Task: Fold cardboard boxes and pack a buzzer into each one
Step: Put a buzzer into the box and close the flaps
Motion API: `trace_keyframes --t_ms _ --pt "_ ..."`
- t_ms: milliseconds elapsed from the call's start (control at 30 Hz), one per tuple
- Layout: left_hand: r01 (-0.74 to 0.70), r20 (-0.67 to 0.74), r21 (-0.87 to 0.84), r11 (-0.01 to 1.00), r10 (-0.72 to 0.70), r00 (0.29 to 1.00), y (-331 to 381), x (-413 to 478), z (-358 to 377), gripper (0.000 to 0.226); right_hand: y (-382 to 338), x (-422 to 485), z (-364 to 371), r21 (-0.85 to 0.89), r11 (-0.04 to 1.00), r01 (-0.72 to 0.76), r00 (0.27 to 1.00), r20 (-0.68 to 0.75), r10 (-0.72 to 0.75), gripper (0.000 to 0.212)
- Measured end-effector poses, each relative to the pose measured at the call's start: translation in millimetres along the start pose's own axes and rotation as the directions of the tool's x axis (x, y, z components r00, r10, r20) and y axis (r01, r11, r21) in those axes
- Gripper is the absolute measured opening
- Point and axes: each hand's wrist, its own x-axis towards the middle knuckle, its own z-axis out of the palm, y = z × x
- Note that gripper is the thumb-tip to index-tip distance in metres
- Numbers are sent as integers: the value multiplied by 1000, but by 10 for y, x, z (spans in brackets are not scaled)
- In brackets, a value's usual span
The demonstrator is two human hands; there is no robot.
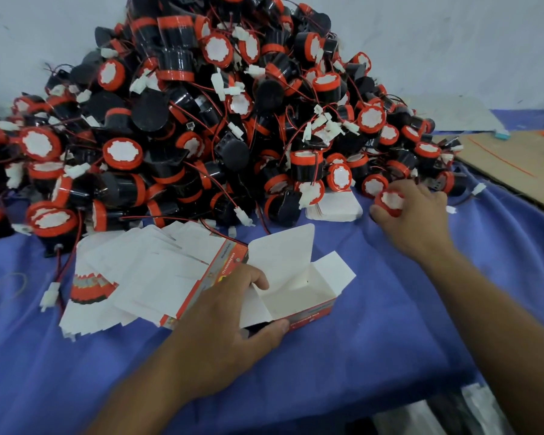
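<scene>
An erected white cardboard box [299, 287] with red and orange print lies on the blue cloth, its end flaps open towards the right. My left hand [230, 312] grips it, thumb under the near edge and fingers over the top. My right hand [412, 215] reaches to the foot of the buzzer pile and grips one black buzzer [390, 200] with a red ring and white face.
A big heap of black and red buzzers [201, 120] with red wires and white plugs fills the back of the table. Flat white box blanks [132, 277] lie fanned at left, a small white stack [335, 205] sits by the pile, and brown cardboard [522, 164] lies at right.
</scene>
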Motion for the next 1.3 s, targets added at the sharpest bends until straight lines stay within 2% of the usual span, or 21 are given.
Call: trace_keyframes --t_ms 67,133,200,233,300,400,467,533,600,700,800,900,1033,1133,1167,1233,1300 --pt "-5 2 4 1000 5 1000 3 -11 2 49 -138 -130 -154 338 940 -43 996 -64 69 41" --pt "0 6 -3 1000 0 1000 12 -25 0 50 -315 -243 -398 622 781 -55 988 -81 135 39" --pt "-1 2 -7 1000 1 1000 24 -35 -4 50 -499 -388 -690 787 616 42 987 -127 95 42" --pt "-1 3 -9 1000 1 1000 26 -32 -7 50 -583 -475 -823 815 569 112 989 -145 14 45" --pt "-2 12 -17 1000 3 1000 29 -24 -12 49 -687 -659 -978 790 555 262 957 -137 -257 49" --pt "-1 17 -24 1000 1 1000 44 0 -18 48 -754 -904 -972 588 635 501 772 28 -635 51" --pt "4 24 -32 999 -4 1000 63 4 -19 46 -754 -992 -891 418 648 637 645 172 -745 50" --pt "-5 9 -13 1000 5 1000 71 1 -12 41 -756 -1038 -841 351 661 664 588 301 -751 53" --pt "-1 -3 -4 1000 1 1000 76 2 -6 40 -759 -1052 -823 329 688 646 574 384 -723 58" --pt "-30 -11 -25 999 30 999 89 14 10 44 -805 -1080 -777 336 679 653 554 399 -731 59" --pt "-74 -23 -50 996 73 997 89 27 37 32 -892 -1141 -689 355 683 638 523 450 -724 46" --pt "-103 -16 -89 991 101 995 80 51 36 18 -925 -1150 -662 349 719 600 547 477 -688 43" --pt "-147 -142 -78 986 135 981 67 63 40 35 -990 -1173 -633 370 692 620 523 463 -716 44" --pt "-188 -254 -29 982 174 951 105 56 88 35 -1018 -1203 -598 361 676 642 512 456 -729 40" --pt "-183 -253 -25 983 171 952 114 63 91 32 -1018 -1205 -599 377 684 625 525 446 -725 37" --pt "-167 -159 -41 985 159 974 137 82 87 23 -1030 -1205 -628 450 698 557 569 405 -716 36" --pt "-190 -27 -52 980 189 982 170 116 67 31 -1064 -1189 -654 562 680 470 634 321 -704 40"
